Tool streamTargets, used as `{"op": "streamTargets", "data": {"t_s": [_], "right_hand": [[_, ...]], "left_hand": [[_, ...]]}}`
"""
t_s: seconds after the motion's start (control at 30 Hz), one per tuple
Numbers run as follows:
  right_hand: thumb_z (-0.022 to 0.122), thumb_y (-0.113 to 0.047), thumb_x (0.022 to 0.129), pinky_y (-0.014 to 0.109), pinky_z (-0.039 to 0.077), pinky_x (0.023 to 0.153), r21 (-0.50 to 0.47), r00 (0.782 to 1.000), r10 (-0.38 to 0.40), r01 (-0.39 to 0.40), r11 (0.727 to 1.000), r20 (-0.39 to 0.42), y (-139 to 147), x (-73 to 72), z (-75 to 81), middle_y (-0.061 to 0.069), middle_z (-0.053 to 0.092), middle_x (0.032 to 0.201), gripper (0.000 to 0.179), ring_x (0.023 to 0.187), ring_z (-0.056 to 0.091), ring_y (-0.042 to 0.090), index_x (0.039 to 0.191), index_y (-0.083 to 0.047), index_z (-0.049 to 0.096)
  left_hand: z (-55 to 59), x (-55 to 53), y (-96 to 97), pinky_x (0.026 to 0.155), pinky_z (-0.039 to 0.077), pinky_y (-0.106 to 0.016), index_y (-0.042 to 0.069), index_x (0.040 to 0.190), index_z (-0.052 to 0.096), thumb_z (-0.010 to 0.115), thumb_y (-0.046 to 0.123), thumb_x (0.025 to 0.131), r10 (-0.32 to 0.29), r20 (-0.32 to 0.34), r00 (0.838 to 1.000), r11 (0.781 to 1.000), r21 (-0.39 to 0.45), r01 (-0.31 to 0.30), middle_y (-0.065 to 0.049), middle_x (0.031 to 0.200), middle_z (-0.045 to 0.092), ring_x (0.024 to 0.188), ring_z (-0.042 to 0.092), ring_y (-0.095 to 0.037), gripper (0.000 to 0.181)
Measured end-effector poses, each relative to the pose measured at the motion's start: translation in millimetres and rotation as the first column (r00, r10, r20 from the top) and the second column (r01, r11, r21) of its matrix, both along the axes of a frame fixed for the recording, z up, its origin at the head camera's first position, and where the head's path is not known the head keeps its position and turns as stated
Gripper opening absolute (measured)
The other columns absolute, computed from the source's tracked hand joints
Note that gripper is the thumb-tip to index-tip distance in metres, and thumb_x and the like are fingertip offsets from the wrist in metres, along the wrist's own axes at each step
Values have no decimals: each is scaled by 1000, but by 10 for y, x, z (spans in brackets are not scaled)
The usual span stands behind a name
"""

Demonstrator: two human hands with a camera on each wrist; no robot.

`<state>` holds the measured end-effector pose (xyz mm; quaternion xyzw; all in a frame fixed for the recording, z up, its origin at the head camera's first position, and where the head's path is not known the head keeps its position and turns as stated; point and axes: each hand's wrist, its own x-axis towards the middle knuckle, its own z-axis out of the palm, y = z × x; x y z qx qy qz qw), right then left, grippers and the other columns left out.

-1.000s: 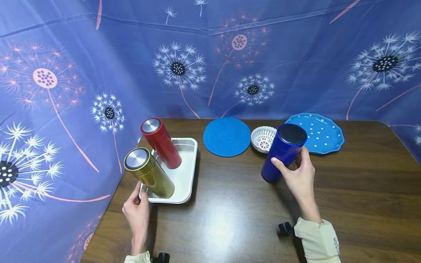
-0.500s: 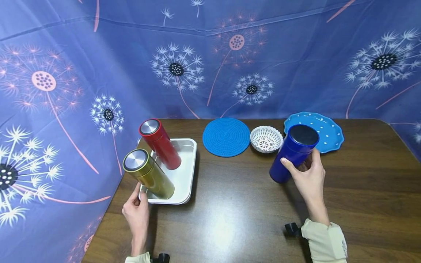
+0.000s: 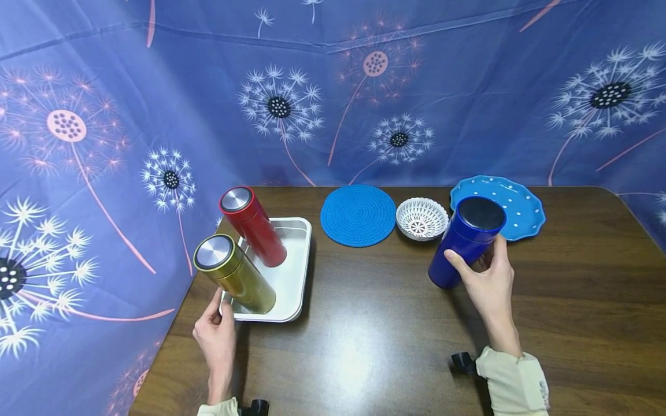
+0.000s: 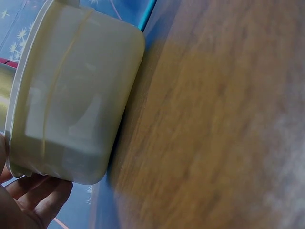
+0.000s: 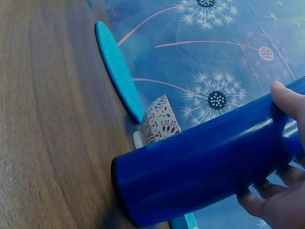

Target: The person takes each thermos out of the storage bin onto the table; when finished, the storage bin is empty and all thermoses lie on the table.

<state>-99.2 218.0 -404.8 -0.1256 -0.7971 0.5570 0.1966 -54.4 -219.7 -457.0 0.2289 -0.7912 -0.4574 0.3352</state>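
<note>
In the head view, my right hand (image 3: 484, 283) grips a blue thermos flask (image 3: 460, 248) with a dark lid, thumb on one side and fingers round the other. The right wrist view shows the blue flask's black base (image 5: 125, 193) close to the wood; whether it touches, I cannot tell. My left hand (image 3: 215, 332) holds the near left corner of a white plastic tray (image 3: 296, 277). Several of its fingers (image 4: 55, 195) curl under the tray's rim in the left wrist view. A red flask (image 3: 257, 231) and a gold flask (image 3: 241, 283) stand upright in the tray.
Along the back of the wooden table (image 3: 364, 323) lie a round blue woven mat (image 3: 358, 215), a small white patterned bowl (image 3: 421, 219) and a blue polka-dot plate (image 3: 522, 208). The blue flask hides part of the plate. A dandelion-print cloth (image 3: 333, 115) hangs behind.
My right hand has shifted a little to the right with the blue flask, uncovering the white bowl, and has barely moved over the last half second. The left hand keeps its hold.
</note>
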Motion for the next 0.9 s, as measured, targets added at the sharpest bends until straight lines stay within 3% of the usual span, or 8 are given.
{"op": "streamTargets", "data": {"t_s": [0.1, 0.2, 0.33, 0.47, 0.63, 0.7, 0.8, 0.9], "right_hand": [[77, -22, 84, 55, 36, 106, 0, 1000, 13, -13, 1000, 4, -3, 8, -13, 11, 44, 148, 80, 133, 45, 34, 150, -24, 31], [76, -22, 85, 56, 35, 106, 7, 1000, 19, -20, 1000, 6, -1, 19, -34, 12, 43, 149, 80, 134, 44, 35, 150, -23, 30], [76, -19, 85, 53, 35, 108, 22, 1000, 10, -10, 1000, -11, 1, 44, -80, 14, 44, 147, 79, 133, 45, 35, 150, -20, 30], [75, -18, 86, 47, 35, 110, 27, 1000, -1, 1, 1000, -20, -14, 98, -126, 14, 44, 148, 79, 134, 44, 33, 151, -23, 29], [74, -17, 87, 41, 35, 111, 26, 1000, -17, 18, 1000, -14, -43, 204, -166, 12, 42, 150, 79, 136, 42, 30, 151, -25, 28], [74, -15, 87, 37, 37, 110, 33, 999, -27, 27, 999, -19, -55, 246, -178, 11, 42, 150, 79, 135, 43, 28, 151, -24, 30], [74, -13, 86, 29, 40, 106, 49, 998, -42, 44, 998, -35, -73, 307, -196, 10, 44, 149, 77, 133, 45, 26, 150, -22, 33], [74, -12, 86, 22, 41, 102, 64, 997, -57, 59, 996, -46, -91, 372, -210, 11, 46, 147, 74, 132, 46, 24, 148, -19, 35]], "left_hand": [[-2, -4, 1, 43, 26, -19, 3, 115, 72, 59, 2, 88, 1, 0, 1000, 1000, 3, -1, 13, 49, 43, 48, 33, 4, 30], [-6, -5, 5, 44, 27, -17, 4, 116, 72, 59, 2, 89, 6, -1, 1000, 1000, 3, -6, -1, 54, 57, 51, 37, 4, 30], [-7, -10, 9, 45, 29, -14, 5, 116, 72, 59, 3, 89, 6, -1, 1000, 1000, 4, -6, -19, 76, 70, 57, 43, 5, 30], [-4, -13, 6, 46, 30, -14, 6, 116, 72, 59, 3, 89, 10, 1, 1000, 1000, 6, -10, -18, 77, 71, 58, 44, 4, 30], [0, -13, -4, 46, 29, -15, 8, 116, 73, 60, 3, 88, 15, -4, 1000, 1000, 7, -15, -1, 60, 64, 55, 42, 2, 31], [1, -14, -6, 45, 29, -15, 8, 116, 73, 60, 3, 88, 12, -6, 1000, 1000, 10, -12, 2, 60, 64, 55, 42, 2, 31], [-3, -16, -6, 45, 28, -15, 8, 116, 72, 60, 2, 88, 8, -5, 1000, 1000, 14, -8, -6, 63, 65, 54, 41, 2, 31], [-12, -17, -6, 46, 30, -13, 7, 117, 72, 59, 2, 88, 5, -8, 1000, 1000, 18, -5, -16, 77, 71, 57, 44, 4, 32]]}}
